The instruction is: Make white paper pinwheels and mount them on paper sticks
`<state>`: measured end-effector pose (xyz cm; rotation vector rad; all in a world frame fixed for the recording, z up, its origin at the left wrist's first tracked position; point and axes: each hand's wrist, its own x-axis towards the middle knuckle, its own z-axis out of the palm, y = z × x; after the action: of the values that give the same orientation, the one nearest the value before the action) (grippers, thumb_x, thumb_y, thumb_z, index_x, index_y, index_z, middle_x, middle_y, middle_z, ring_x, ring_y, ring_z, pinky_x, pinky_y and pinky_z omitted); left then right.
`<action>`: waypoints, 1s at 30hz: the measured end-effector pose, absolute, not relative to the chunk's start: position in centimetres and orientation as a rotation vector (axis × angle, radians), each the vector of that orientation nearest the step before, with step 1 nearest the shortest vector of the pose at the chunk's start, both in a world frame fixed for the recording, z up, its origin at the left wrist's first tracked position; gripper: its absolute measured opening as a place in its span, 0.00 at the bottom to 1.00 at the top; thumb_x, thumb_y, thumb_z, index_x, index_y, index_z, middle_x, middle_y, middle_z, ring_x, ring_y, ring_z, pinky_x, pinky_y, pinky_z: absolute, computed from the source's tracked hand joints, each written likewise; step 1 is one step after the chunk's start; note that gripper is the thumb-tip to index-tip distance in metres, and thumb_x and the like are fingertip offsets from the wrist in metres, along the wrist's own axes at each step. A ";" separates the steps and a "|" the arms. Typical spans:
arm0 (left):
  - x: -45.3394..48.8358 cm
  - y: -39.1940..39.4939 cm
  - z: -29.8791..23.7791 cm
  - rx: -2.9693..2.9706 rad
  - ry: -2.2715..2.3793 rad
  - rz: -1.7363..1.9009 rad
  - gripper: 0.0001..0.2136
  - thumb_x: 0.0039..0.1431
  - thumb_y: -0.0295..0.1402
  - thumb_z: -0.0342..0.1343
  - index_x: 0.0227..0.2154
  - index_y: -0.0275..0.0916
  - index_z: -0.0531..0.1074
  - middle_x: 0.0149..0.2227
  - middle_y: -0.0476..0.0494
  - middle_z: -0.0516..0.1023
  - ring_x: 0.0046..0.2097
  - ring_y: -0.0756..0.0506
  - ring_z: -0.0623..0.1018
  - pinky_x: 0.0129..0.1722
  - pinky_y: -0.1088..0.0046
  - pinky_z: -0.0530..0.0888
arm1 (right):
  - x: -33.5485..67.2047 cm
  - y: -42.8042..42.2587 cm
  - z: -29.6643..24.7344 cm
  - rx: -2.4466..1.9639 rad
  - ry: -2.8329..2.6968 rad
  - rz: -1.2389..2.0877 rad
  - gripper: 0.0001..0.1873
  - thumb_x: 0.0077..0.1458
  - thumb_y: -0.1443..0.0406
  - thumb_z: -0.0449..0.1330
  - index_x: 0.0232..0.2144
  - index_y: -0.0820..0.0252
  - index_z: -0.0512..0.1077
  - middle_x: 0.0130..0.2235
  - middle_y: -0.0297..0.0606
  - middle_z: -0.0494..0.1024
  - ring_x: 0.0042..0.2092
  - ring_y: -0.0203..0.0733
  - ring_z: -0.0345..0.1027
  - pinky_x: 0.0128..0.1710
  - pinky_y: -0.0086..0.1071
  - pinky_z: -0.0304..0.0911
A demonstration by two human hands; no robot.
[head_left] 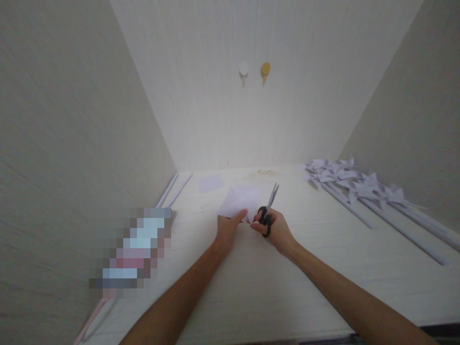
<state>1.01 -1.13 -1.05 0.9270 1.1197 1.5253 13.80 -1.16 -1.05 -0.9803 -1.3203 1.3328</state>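
My left hand (227, 229) pinches the near corner of a folded white paper square (240, 200) and holds it just above the white table (280, 282). My right hand (276, 230) is closed through the black handles of a pair of scissors (269, 207). The blades point up and away, slightly parted, beside the paper's right edge. Both hands are near the middle of the table, close together.
Several white paper pinwheels on long sticks (354, 188) lie along the right side. A small paper square (211, 183) and thin white sticks (172, 190) lie at the back left. A blurred-out object (131, 251) sits at the left. Two hooks (255, 72) hang on the back wall.
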 end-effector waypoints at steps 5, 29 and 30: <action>1.1 -1.3 -0.6 0.941 1.148 1.555 0.09 0.37 0.33 0.59 0.25 0.34 0.71 0.27 0.47 0.76 0.28 0.48 0.74 0.31 0.72 0.70 | 13.8 -1.4 -0.9 -1.008 -1.384 1.277 0.14 0.29 0.66 0.66 0.20 0.61 0.63 0.22 0.30 0.70 0.20 0.28 0.57 0.18 0.23 0.50; 1.4 -2.0 0.2 1.048 1.216 1.481 0.12 0.39 0.33 0.59 0.29 0.33 0.73 0.34 0.41 0.77 0.35 0.46 0.75 0.37 0.70 0.70 | 13.6 -0.9 -1.1 -1.015 -1.175 1.273 0.18 0.28 0.61 0.67 0.19 0.61 0.62 0.19 0.27 0.64 0.18 0.28 0.54 0.17 0.25 0.50; 1.4 -2.1 0.3 1.043 1.211 1.476 0.13 0.38 0.33 0.59 0.30 0.33 0.73 0.34 0.41 0.77 0.35 0.46 0.75 0.37 0.70 0.70 | 13.6 -0.9 -1.1 -1.022 -1.180 1.265 0.18 0.28 0.61 0.67 0.18 0.60 0.62 0.18 0.26 0.63 0.18 0.28 0.54 0.17 0.24 0.49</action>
<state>1.44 -2.09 0.28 1.0431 1.2107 1.4762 13.62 -0.94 -1.10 -1.0217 -1.1804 1.2650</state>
